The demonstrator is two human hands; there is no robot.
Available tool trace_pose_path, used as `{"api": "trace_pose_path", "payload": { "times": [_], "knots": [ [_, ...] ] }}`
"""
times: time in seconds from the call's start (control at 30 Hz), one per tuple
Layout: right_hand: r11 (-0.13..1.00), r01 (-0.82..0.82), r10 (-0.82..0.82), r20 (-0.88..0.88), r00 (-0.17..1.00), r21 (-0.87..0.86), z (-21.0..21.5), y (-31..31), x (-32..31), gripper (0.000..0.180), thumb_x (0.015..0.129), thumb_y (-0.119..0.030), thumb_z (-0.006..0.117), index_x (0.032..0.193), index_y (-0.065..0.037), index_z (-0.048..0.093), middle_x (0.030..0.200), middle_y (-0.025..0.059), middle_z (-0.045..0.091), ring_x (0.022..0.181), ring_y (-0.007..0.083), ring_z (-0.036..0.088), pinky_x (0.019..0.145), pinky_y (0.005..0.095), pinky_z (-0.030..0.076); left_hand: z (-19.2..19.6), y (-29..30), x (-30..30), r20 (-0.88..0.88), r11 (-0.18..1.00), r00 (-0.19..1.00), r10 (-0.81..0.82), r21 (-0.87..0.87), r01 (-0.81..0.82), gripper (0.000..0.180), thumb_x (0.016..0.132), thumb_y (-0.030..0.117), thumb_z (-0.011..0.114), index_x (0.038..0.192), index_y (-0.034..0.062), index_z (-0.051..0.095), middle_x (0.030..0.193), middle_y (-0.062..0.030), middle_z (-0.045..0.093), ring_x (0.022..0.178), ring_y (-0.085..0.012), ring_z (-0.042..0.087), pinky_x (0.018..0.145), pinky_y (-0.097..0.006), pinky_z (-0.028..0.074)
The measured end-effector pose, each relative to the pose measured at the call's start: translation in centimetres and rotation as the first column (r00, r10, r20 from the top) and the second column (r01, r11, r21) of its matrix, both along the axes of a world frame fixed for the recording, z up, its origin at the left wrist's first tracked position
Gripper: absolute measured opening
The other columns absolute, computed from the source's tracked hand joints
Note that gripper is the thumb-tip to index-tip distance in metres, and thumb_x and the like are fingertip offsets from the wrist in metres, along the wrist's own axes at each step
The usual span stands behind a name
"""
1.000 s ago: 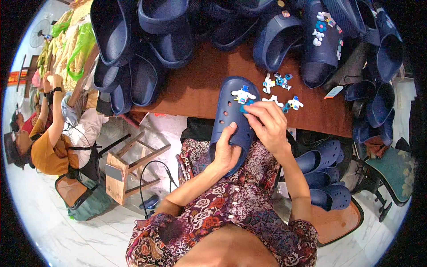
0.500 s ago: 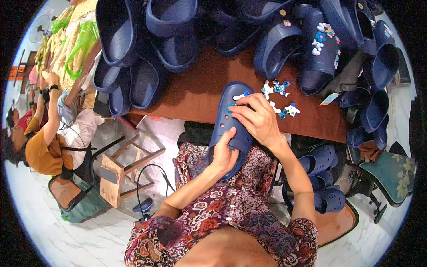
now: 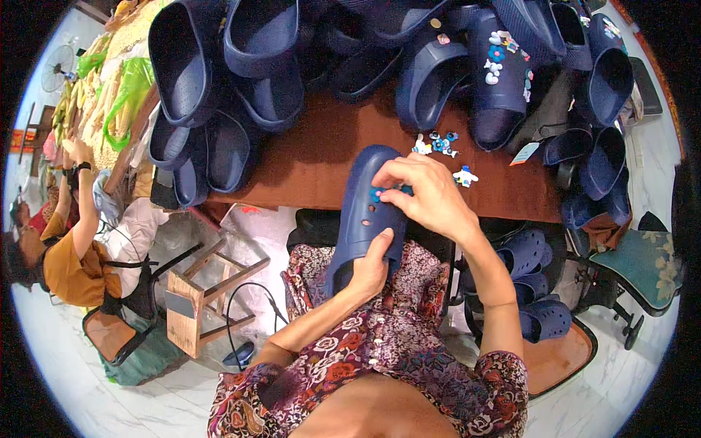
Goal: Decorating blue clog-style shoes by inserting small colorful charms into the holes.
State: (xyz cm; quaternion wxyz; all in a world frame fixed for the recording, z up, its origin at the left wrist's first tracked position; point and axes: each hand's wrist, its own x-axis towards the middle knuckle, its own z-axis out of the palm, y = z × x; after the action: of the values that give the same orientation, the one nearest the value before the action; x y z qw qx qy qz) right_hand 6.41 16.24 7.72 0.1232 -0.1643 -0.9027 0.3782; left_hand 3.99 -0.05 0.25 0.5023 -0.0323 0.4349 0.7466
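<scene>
A navy foam clog [image 3: 358, 212] is held over my lap at the table's front edge, toe pointing away from me. My left hand [image 3: 371, 271] grips it near the heel end, thumb on the upper and the other fingers mostly hidden. Over the toe, my right hand [image 3: 431, 193] has its thumb and fingertips closed around a small blue shoe charm [image 3: 377, 195] at the clog's upper. Bare holes show below that charm. Just beyond my right hand, blue and white charms [image 3: 443, 144] lie on the brown tabletop [image 3: 314, 164], with a white one [image 3: 465, 176] nearer.
Navy clogs [image 3: 259, 66] are piled along the table's far side, one decorated clog [image 3: 500, 80] among them. More clogs [image 3: 544, 317] sit below right, near a green chair [image 3: 635, 266]. A wooden stool [image 3: 186, 310] stands left, and a person in an orange top [image 3: 80, 255] sits beyond it.
My right fingers have shifted onto the blue charm, and that hand now covers the clog's toe side where a white charm showed. The clog has turned slightly. The whole view has shifted a little.
</scene>
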Motion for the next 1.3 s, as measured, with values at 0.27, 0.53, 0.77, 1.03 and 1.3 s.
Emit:
{"api": "trace_pose_path", "payload": {
  "times": [0.27,0.53,0.77,1.03,1.3],
  "knots": [
    [0.990,0.009,0.011,0.134,0.991,-0.144,0.6,1.2,0.7,0.012,0.071,-0.014,0.075,0.080,-0.006,0.072,0.077,0.0067,0.068,0.071,0.0220,0.062,0.065,0.0334,0.047,-0.3,-0.2,1.1,-0.163,0.999,0.986,-0.011,-0.038,0.004,0.038,0.089,0.008,0.056,0.125,0.0054,0.046,0.114,-0.0063,0.054,0.100,-0.0169,0.055,0.088,-0.034,0.046],
    [0.993,-0.054,0.047,0.075,0.996,0.105,0.2,1.4,0.1,0.038,0.068,-0.013,0.076,0.100,-0.007,0.058,0.099,0.0100,0.053,0.101,0.0299,0.052,0.091,0.0419,0.040,-0.5,-0.5,0.4,0.038,0.999,0.998,-0.040,-0.001,0.040,0.042,0.089,0.008,0.056,0.129,0.0061,0.044,0.119,-0.0077,0.055,0.106,-0.0186,0.055,0.091,-0.036,0.046],
    [0.993,-0.041,0.030,0.096,0.995,0.107,-0.4,1.0,-0.7,0.043,0.066,-0.010,0.077,0.103,-0.006,0.057,0.104,0.0108,0.051,0.103,0.0311,0.048,0.090,0.0417,0.041,-0.2,-0.3,-0.1,0.176,0.998,0.984,-0.010,0.070,-0.003,0.043,0.090,0.008,0.060,0.130,0.0055,0.045,0.121,-0.0069,0.055,0.107,-0.0171,0.054,0.093,-0.034,0.044],
    [0.997,-0.038,0.037,0.024,0.999,0.068,-4.2,1.5,-1.6,0.039,0.067,-0.017,0.076,0.103,-0.009,0.062,0.107,0.0121,0.053,0.105,0.0325,0.049,0.091,0.0440,0.041,-1.3,-0.3,-1.8,0.275,1.000,0.961,-0.005,0.020,0.000,0.043,0.088,0.014,0.056,0.130,0.0052,0.048,0.126,-0.0100,0.057,0.116,-0.0247,0.054,0.102,-0.043,0.040],
    [0.997,0.083,-0.083,-0.158,0.984,-0.006,-5.9,0.6,-1.0,0.029,0.076,-0.015,0.070,0.103,-0.009,0.063,0.108,0.0111,0.053,0.108,0.0312,0.050,0.095,0.0416,0.040,-0.3,-0.1,-2.6,0.295,0.994,0.955,-0.033,0.107,0.002,0.047,0.087,0.012,0.057,0.132,0.0036,0.045,0.129,-0.0112,0.054,0.120,-0.0263,0.051,0.104,-0.044,0.039]
  ]
}}
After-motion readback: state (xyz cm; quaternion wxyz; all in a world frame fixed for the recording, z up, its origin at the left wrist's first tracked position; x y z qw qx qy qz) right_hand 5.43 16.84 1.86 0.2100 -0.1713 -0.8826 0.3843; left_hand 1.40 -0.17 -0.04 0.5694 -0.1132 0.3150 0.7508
